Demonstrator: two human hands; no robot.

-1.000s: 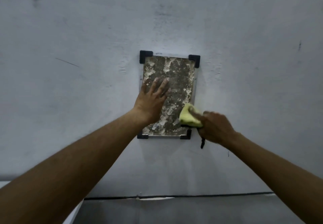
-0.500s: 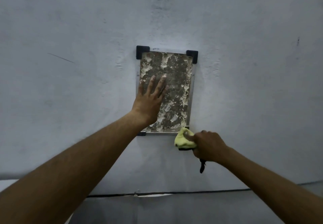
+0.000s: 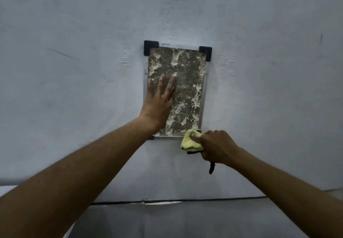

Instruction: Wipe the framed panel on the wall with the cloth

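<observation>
The framed panel (image 3: 187, 81) hangs on the grey wall, a mottled brown and white sheet in a thin metal frame with black corner brackets. My left hand (image 3: 159, 104) lies flat on its lower left part, fingers straight and pointing up. My right hand (image 3: 216, 147) grips a bunched yellow cloth (image 3: 190, 142) at the panel's bottom right corner, covering that corner bracket. A short black strap hangs below my right fist.
The bare grey wall (image 3: 269, 89) spreads on all sides of the panel. A dark cable or seam (image 3: 185, 200) runs across the wall's foot, with a darker grey surface below it.
My right hand carried the cloth down from the panel's lower right part to its bottom right corner, then held there. My left hand stayed flat on the panel.
</observation>
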